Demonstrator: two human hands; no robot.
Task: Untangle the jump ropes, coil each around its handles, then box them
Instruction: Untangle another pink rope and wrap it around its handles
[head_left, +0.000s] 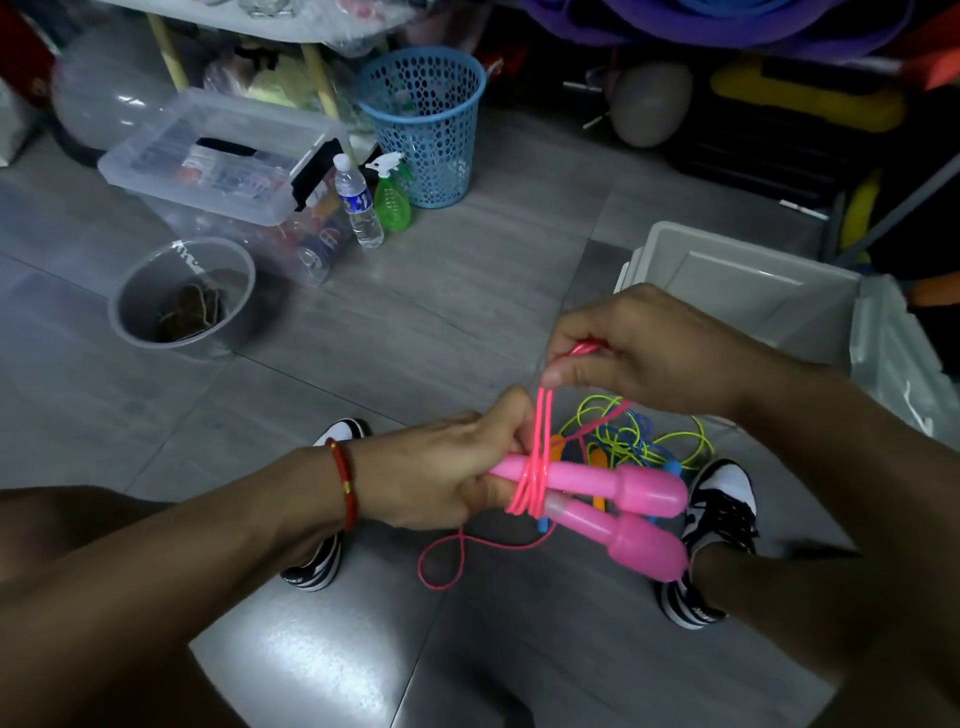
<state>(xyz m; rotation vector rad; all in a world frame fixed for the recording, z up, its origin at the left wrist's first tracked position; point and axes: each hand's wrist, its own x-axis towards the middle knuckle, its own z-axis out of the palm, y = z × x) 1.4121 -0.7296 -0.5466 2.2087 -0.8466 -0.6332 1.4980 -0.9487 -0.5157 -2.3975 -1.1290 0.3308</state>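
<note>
Grey floor open ahead; left hand (441, 470) grips pink handles (613, 499), right hand (649, 353) pinches pink rope (543, 415).

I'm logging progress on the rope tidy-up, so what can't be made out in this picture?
Head view only:
- Grey plastic box: inside hidden by right hand.
- Pink plastic handles: near ends covered by left hand.
- Yellow-green and blue rope tangle: count unclear, partly behind handles.
- Pink cord: free end not traceable.

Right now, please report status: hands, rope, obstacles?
Left hand grips pink handles. Right hand pinches pink rope, mid-wrap. Tangled ropes on floor below.
</note>
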